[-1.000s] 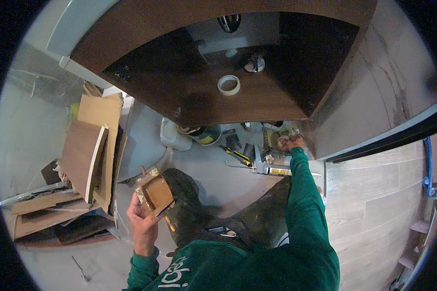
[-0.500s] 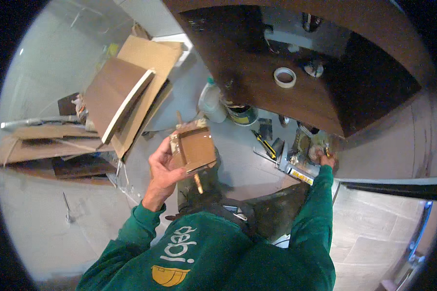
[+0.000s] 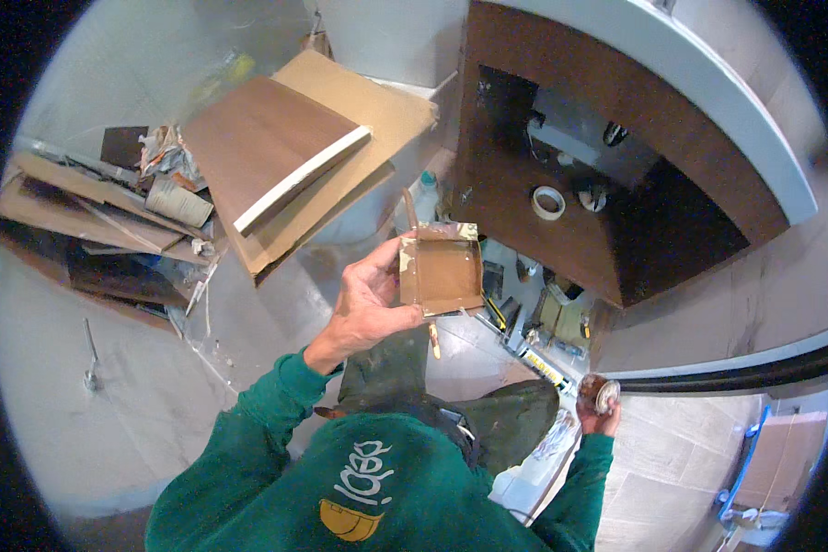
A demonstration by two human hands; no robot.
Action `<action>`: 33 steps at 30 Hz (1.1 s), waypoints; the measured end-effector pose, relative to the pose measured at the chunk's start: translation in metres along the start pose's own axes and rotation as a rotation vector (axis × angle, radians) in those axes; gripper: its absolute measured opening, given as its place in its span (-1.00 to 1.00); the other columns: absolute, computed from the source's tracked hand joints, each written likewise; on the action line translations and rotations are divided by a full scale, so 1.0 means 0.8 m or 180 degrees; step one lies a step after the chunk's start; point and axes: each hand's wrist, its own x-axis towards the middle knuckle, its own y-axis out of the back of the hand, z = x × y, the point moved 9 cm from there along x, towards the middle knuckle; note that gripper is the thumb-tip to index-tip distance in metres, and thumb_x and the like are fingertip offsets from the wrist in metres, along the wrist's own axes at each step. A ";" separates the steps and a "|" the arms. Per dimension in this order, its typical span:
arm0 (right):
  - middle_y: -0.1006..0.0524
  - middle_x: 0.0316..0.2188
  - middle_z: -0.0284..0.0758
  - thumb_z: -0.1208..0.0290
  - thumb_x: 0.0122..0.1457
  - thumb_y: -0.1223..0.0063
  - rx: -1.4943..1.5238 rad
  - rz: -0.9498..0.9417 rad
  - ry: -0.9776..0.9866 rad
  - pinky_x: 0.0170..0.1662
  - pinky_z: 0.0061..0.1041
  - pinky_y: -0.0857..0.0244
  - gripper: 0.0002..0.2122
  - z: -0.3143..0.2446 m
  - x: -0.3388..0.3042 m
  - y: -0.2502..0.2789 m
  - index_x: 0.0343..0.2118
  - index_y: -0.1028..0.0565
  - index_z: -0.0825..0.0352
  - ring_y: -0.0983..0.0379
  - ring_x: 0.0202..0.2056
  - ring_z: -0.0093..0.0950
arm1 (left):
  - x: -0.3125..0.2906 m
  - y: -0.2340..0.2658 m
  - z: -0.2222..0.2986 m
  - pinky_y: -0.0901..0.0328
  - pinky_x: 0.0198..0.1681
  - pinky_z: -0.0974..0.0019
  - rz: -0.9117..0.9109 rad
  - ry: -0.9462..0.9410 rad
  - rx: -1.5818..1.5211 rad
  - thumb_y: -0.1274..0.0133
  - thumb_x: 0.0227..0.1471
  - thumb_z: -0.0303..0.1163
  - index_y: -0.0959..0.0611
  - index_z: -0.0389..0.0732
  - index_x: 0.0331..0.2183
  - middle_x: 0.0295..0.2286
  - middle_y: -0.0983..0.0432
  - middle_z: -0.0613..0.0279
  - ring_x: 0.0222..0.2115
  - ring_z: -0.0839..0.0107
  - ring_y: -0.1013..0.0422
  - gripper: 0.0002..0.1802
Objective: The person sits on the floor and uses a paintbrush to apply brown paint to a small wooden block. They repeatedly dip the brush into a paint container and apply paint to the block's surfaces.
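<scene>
A small shallow open box (image 3: 451,267), brown inside with cream smears on its rim, is gripped at its left side by my left hand (image 3: 368,299). A thin wooden stick (image 3: 434,342) pokes out below and above the box; its middle is hidden behind it, so I cannot tell if it is a brush handle. My right hand (image 3: 600,419) is closed round a small jar (image 3: 598,394) with reddish-brown contents and a pale end. The jar is held low at the right, beside a caulking gun (image 3: 545,366) with a yellow-labelled cartridge.
A dark brown cabinet panel (image 3: 515,175) fills the upper right, with a roll of masking tape (image 3: 548,202) on it. Brown boards and cardboard (image 3: 396,110) lean at the left. A yellow-and-black utility knife (image 3: 494,314) and a bottle (image 3: 426,195) are near the cabinet.
My right hand has drawn the jar away from the tools by the cabinet, back toward me. My left hand still holds the box and stick. The whole view has shifted.
</scene>
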 end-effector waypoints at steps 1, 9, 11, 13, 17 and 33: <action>-0.45 0.03 -0.16 0.12 -0.09 -0.08 0.0101 -0.0034 0.0082 0.15 -0.17 -0.22 -0.38 -0.001 -0.013 -0.011 0.07 -0.39 0.33 -0.37 0.05 -0.18 | -0.002 -0.003 0.007 -0.11 0.22 0.20 0.0000 0.0004 0.0022 -0.16 -0.29 -0.66 -0.23 -0.52 0.15 0.08 -0.30 0.04 0.10 0.32 -0.25 -0.11; -0.41 0.07 -0.22 0.05 -0.13 -0.08 0.0078 -0.0325 0.0225 0.10 -0.12 -0.27 -0.32 0.026 -0.073 -0.120 0.11 -0.35 0.24 -0.33 0.09 -0.19 | -0.031 -0.023 0.140 -0.19 0.17 0.25 0.0058 -0.0357 -0.0012 -0.21 -0.22 -0.68 -0.28 -0.46 0.14 0.06 -0.35 0.11 0.06 0.37 -0.30 -0.17; -0.41 0.07 -0.17 0.09 -0.15 -0.09 -0.0068 -0.0777 -0.0026 0.11 -0.09 -0.27 -0.31 0.015 -0.086 -0.193 0.13 -0.33 0.28 -0.34 0.09 -0.15 | -0.036 0.006 0.207 -0.25 0.13 0.28 0.0324 -0.0846 0.0599 -0.20 -0.22 -0.66 -0.30 -0.47 0.13 0.03 -0.37 0.10 0.03 0.38 -0.34 -0.20; -0.42 0.06 -0.13 0.11 -0.16 -0.10 -0.0464 -0.0951 -0.0059 0.10 -0.06 -0.28 -0.29 -0.005 -0.102 -0.269 0.13 -0.32 0.31 -0.35 0.07 -0.12 | -0.049 0.046 0.254 -0.30 0.07 0.32 0.0697 -0.1049 0.0713 -0.14 -0.21 -0.66 -0.33 -0.47 0.10 0.01 -0.39 0.08 0.00 0.38 -0.37 -0.26; -0.36 0.12 -0.09 0.12 -0.05 -0.23 -0.0747 -0.1848 -0.0093 0.19 0.13 -0.01 -0.63 -0.028 -0.120 -0.443 -0.74 -0.34 0.25 -0.14 0.22 -0.05 | -0.044 0.131 0.300 -0.35 -0.02 0.35 0.1197 -0.1453 0.1076 -0.10 -0.19 -0.63 -0.37 -0.46 0.06 -0.04 -0.43 0.08 -0.07 0.38 -0.42 -0.32; -0.34 0.12 -0.02 0.13 -0.01 -0.08 -0.0394 -0.1889 -0.1784 0.20 -0.06 -0.19 -0.27 -0.018 -0.015 -0.914 0.19 -0.19 0.46 -0.33 0.11 -0.08 | 0.096 0.335 0.438 -0.29 0.09 0.24 0.2249 -0.0675 0.0736 -0.08 -0.27 -0.62 -0.23 -0.50 0.14 0.03 -0.37 -0.04 0.05 0.19 -0.35 -0.15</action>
